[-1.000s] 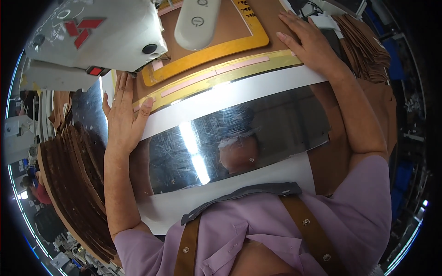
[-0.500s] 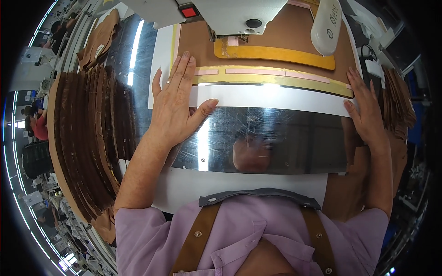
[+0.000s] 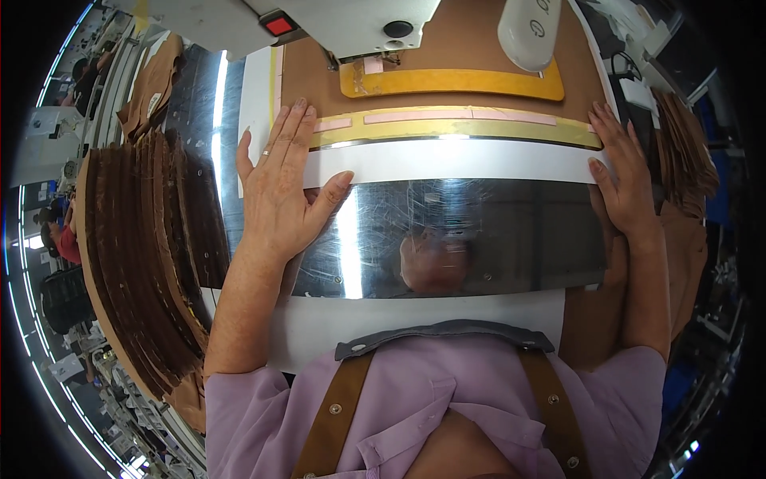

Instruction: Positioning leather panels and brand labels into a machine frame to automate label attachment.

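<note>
My left hand (image 3: 278,195) lies flat at the left end of a yellow-taped edge (image 3: 447,126) with pink strips on it. Its fingers are straight and the thumb is spread out over the steel plate. At the far right end of that edge, my right hand (image 3: 618,164) rests with its fingers stretched out and the thumb apart. Beyond the edge is a brown panel (image 3: 471,44), carrying a curved orange-yellow strip (image 3: 455,82). Above the strip's left end hangs a sewing machine head (image 3: 363,28); its needle area is partly hidden. A white sheet (image 3: 447,162) shows under the panel.
A polished steel plate (image 3: 511,239) spans the table in front of me. Stacked brown pieces (image 3: 144,255) stand at the left, and more brown pieces (image 3: 682,156) at the right. A white rounded device (image 3: 528,36) hangs over the panel's far right.
The whole view has shifted, so the machine and panel sit farther left in the picture. Both hands stay flat at the two ends of the taped edge.
</note>
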Tool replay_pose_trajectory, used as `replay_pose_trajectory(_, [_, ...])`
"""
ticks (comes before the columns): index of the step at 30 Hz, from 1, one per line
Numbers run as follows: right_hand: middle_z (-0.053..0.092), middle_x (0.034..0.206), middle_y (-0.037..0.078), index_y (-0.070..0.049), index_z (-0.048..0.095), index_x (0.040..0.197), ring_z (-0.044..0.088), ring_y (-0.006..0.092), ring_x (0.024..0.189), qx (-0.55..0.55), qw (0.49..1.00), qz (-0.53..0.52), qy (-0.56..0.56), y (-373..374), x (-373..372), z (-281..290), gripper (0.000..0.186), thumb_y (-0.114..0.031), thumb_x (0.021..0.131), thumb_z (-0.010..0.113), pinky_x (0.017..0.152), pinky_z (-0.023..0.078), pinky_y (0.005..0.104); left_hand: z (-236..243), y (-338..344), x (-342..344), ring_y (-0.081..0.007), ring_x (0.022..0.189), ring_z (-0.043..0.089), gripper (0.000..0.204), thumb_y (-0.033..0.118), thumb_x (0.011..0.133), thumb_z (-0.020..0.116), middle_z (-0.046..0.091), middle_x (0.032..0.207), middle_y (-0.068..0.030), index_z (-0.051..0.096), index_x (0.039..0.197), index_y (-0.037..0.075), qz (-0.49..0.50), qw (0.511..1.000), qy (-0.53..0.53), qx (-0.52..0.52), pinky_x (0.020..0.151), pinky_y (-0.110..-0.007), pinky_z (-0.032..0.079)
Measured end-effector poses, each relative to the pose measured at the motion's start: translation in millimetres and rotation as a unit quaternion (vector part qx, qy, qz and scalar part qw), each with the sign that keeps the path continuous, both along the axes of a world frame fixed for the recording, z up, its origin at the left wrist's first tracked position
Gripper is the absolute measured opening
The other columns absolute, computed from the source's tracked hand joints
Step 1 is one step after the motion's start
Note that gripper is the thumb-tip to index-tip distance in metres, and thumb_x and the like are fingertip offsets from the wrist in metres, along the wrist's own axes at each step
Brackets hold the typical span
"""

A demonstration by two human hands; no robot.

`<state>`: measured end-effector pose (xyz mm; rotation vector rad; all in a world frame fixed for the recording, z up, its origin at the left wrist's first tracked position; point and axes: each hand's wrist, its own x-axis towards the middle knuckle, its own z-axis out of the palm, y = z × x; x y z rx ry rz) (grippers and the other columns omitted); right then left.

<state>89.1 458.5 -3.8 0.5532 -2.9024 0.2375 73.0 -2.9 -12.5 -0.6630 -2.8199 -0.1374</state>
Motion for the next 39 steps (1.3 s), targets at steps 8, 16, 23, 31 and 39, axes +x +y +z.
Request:
replay_pose_trajectory(8, [0.051,0.153,0.011,-0.009,0.052,0.148,0.04,0.0294,0.149,-0.014,0.999,0.007,0.043,3,-2,-9,0.051,-0.035,0.103,0.053,0.123,0.024,0.0524,5,1,0,-0.0265,0.141,0.051,0.069,0.058,0.095,0.057,0.058,0.147,-0.0126,0.055,0.144,0.009,0.008,1.0,0.022,-0.013,0.121,-0.055,0.013])
replay_pose_trajectory(16, [0.059,0.145,0.01,-0.007,0.057,0.141,0.052,0.0276,0.138,-0.022,0.994,-0.01,0.108,3,2,-7,0.049,-0.032,0.099,0.062,0.118,0.034,0.0532,1,2,-2,-0.026,0.144,0.046,0.073,0.059,0.095,0.055,0.052,0.153,-0.0129,0.051,0.149,0.01,-0.008,0.997,0.066,0.039,0.121,-0.053,0.012])
replay_pose_trajectory(23, [0.065,0.132,0.008,-0.007,0.067,0.129,0.061,0.0253,0.124,0.007,0.991,-0.029,0.134,5,4,-9,0.041,-0.034,0.097,0.065,0.113,0.041,0.0538,2,2,-2,-0.0264,0.143,0.048,0.062,0.046,0.099,0.056,0.054,0.152,-0.0126,0.051,0.149,0.01,0.001,0.999,0.037,-0.021,0.123,-0.05,0.011])
replay_pose_trajectory(31, [0.066,0.132,0.009,-0.008,0.066,0.129,0.062,0.0263,0.125,-0.029,0.988,-0.02,0.149,-2,1,-6,0.041,-0.033,0.097,0.066,0.113,0.041,0.0533,3,-3,-1,-0.0284,0.144,0.047,0.066,0.05,0.098,0.057,0.051,0.154,-0.0151,0.049,0.149,0.008,0.027,0.999,0.019,-0.006,0.123,-0.052,0.011])
replay_pose_trajectory(39, [0.065,0.136,0.011,-0.007,0.065,0.131,0.06,0.0286,0.128,0.008,0.994,-0.036,0.104,2,5,-2,0.039,-0.028,0.098,0.062,0.113,0.042,0.0515,6,5,-2,-0.0275,0.139,0.053,0.064,0.047,0.095,0.062,0.058,0.147,-0.0144,0.054,0.145,0.009,0.026,0.999,0.017,0.008,0.123,-0.053,0.012])
